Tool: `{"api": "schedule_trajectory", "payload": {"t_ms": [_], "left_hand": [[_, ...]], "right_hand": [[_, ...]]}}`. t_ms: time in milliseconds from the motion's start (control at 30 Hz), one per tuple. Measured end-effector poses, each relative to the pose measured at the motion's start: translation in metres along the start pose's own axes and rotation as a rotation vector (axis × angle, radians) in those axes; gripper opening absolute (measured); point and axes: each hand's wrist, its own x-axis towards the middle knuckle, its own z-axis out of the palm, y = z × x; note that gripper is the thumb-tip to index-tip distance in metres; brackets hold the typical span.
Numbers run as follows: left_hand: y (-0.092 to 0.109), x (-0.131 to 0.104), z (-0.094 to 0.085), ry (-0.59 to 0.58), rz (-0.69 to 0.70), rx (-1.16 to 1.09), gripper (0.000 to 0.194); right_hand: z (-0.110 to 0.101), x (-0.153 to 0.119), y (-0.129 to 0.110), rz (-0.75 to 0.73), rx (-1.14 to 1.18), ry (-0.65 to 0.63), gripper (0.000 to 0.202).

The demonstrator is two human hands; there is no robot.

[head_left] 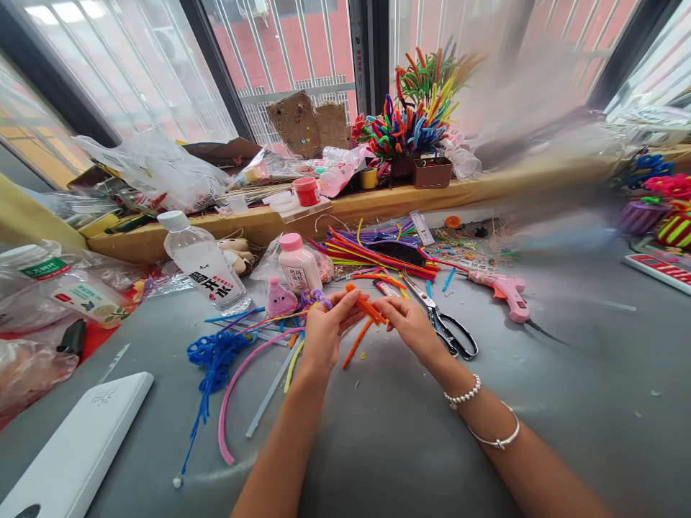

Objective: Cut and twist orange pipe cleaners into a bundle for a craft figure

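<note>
Between my two hands is a small bunch of bent orange pipe cleaners (371, 311). My left hand (330, 327) pinches its left end between thumb and fingers. At the other end, the fingers of my right hand (411, 327) close on it too. Below the bunch, a loose orange pipe cleaner (356, 345) lies on the table. A pair of black-handled scissors (458, 334) rests just right of my right hand. Left of my left hand are a pink crocheted figure (281, 297), a tangle of blue yarn (216, 356) and a pink pipe cleaner (225, 410).
A pink glue gun (502, 289) lies on the grey table (410, 446) at right. Behind my hands are a pink-capped bottle (299, 262), a water bottle (205, 262) and a pile of pipe cleaners (378, 255). A white power bank (80, 446) sits front left.
</note>
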Motion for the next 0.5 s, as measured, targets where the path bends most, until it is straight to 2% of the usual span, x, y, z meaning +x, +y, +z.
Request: {"api": "schedule_trajectory", "payload": {"t_ms": [33, 100, 300, 500], "left_hand": [[0.0003, 0.0001, -0.0001, 0.017, 0.010, 0.004, 0.016], [0.0006, 0.0003, -0.0006, 0.040, 0.027, 0.017, 0.017], [-0.0012, 0.0009, -0.0014, 0.042, 0.056, 0.070, 0.019], [-0.0005, 0.0000, -0.0015, 0.024, 0.064, 0.088, 0.021]], "right_hand": [[-0.0012, 0.0009, 0.0011, -0.025, -0.028, 0.060, 0.033], [-0.0033, 0.0020, 0.0023, -0.060, -0.070, 0.094, 0.036], [-0.0006, -0.0021, -0.0040, -0.054, -0.104, -0.148, 0.028], [-0.0005, -0.0022, -0.0060, -0.056, -0.082, -0.192, 0.031]]}}
